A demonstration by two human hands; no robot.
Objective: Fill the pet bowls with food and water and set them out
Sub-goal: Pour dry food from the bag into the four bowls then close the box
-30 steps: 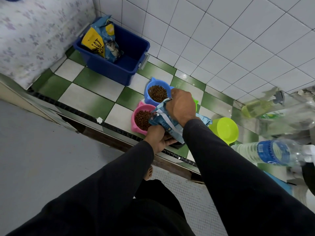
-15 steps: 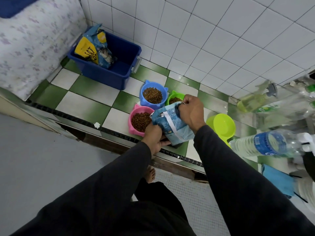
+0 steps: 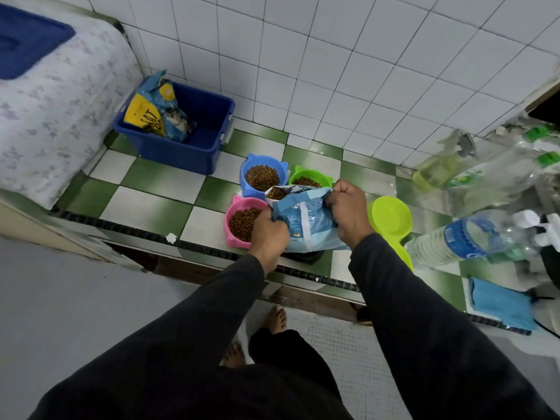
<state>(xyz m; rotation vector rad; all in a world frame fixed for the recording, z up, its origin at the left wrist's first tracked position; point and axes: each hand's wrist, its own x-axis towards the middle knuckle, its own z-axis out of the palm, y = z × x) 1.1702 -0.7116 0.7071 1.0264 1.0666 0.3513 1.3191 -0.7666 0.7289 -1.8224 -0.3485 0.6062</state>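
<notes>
Both hands, left hand (image 3: 268,227) and right hand (image 3: 348,212), clutch the food bag (image 3: 306,222), kibble-filled pink bowl (image 3: 239,222) partly covered, dark bowl (image 3: 303,256) underneath mostly hidden, water bottle (image 3: 454,241) blurred right.

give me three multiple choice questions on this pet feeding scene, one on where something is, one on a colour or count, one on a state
1. Where is the yellow and blue cat food bag?
A. inside the blue bin
B. on the grey floor
C. in the pink bowl

2. How many bowls visibly hold kibble?
A. one
B. three
C. five

3. What state is the light blue food bag in?
A. lying sealed on the tiles
B. open at the top, held by both hands
C. hanging from the wall

Answers:
1. A, it leans inside the blue bin by the wall.
2. B, the blue bowl, the pink bowl and the green bowl each show kibble; the lime bowl shows none.
3. B, the left hand and the right hand grip its sides, and kibble shows in its mouth.
</notes>
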